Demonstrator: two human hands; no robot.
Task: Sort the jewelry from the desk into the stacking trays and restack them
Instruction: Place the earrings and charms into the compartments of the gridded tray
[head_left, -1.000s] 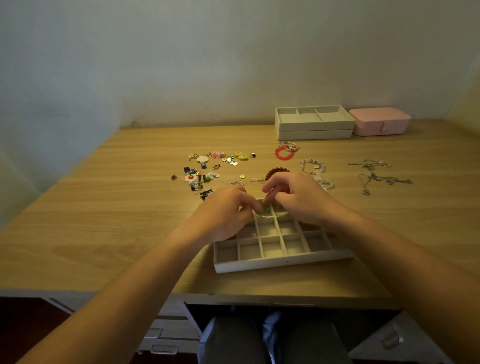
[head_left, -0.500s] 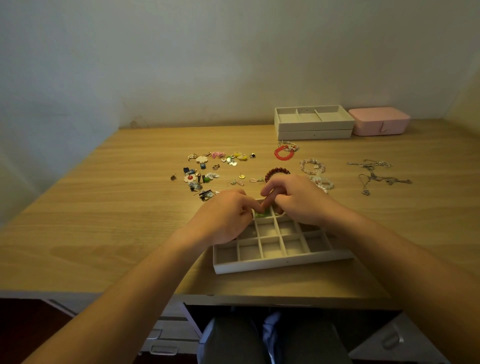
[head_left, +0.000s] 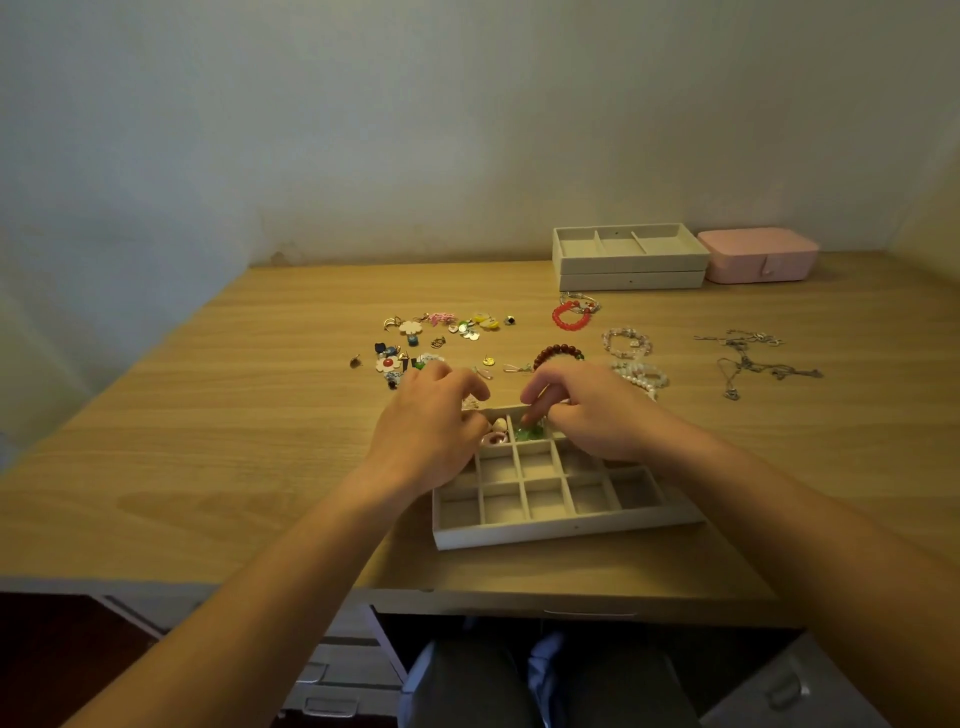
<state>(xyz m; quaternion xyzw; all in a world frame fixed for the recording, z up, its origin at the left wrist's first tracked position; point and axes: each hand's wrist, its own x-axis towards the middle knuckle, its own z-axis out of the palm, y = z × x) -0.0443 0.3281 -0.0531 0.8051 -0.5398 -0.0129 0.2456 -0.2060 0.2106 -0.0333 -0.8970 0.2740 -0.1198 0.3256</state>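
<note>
Found the grid tray (head_left: 566, 517) on the desk (head_left: 260, 415) near its front edge, long axis running left to right, slightly skewed. Noted both hands over the tray's far row. Recorded the right hand (head_left: 592, 415) with fingers curled down, tips drawn narrow onto a green piece (head_left: 530, 433) lying in a far-row cell; cannot tell whether pinching it or merely touching. Recorded the left hand (head_left: 431, 423) with fingers loosely curled at the tray's far-left corner; cannot tell whether holding anything. Logged two more pieces in the cell just left of the green one: a pink ring (head_left: 497, 439) and a pale shell-like charm (head_left: 500, 424). Saw nothing in the other visible cells. Listed as unsorted: small charms (head_left: 441, 332) scattered far-left of the tray, just beyond the left hand; a dark red bead bracelet (head_left: 557, 352) directly beyond the right hand; pearl bracelets (head_left: 636, 371) to its right; chains (head_left: 748, 358) well apart at far right. Judged sorting barely begun. Would take the charms next with the left hand, nearer them, reaching far and slightly left; would leave bracelets to the right hand. Noted stacked trays (head_left: 628, 257) and a pink box (head_left: 758, 254) at the far edge.
</note>
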